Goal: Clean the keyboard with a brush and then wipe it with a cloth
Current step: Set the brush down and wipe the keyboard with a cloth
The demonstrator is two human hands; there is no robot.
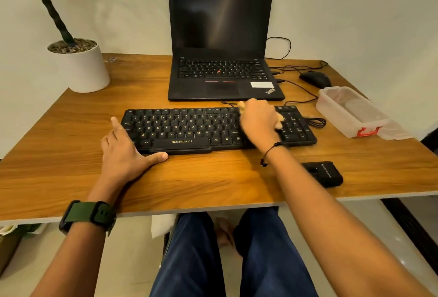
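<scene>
A black wired keyboard (184,128) lies on the wooden desk (71,154) in front of me. My right hand (259,121) presses down on its right part, between the letter keys and the number pad, closed over a pale beige cloth (280,122) that pokes out at both sides of the hand. Most of the cloth is hidden under the palm. My left hand (123,152) lies flat at the keyboard's front left corner, thumb along the front edge, fingers spread along the left side. No brush is in view.
An open black laptop (220,36) stands just behind the keyboard. A white plant pot (83,69) sits at back left. At right are a black mouse (315,78) with cables, a clear plastic box (350,112), and a small black case (324,173).
</scene>
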